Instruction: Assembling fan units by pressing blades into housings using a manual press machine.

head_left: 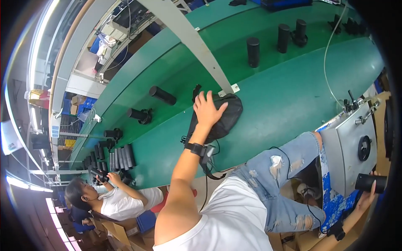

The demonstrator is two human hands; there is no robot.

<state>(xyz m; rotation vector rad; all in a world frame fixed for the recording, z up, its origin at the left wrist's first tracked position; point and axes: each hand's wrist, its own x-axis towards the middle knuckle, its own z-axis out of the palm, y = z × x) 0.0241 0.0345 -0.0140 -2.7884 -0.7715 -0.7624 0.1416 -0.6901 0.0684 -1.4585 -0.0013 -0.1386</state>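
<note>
My left hand [207,110] is stretched out over the work surface with its fingers spread. It is over a black bag [228,117] at the edge of the green belt; I cannot tell whether it presses on it. A small dark piece [196,92] lies just beyond my fingertips. Far to the right and low, my right hand [367,197] grips a black cylinder [368,183] beside a grey metal machine [351,146] with a round black part on its front. Both wrists wear dark bands.
Black cylinders, one of them [253,52] upright and another [162,95] lying down, are spread along the green belt [188,62]. A slanting metal post [197,46] stands beyond my left hand. At left, a seated person [125,201] handles a dark part near several stacked cylinders [122,157].
</note>
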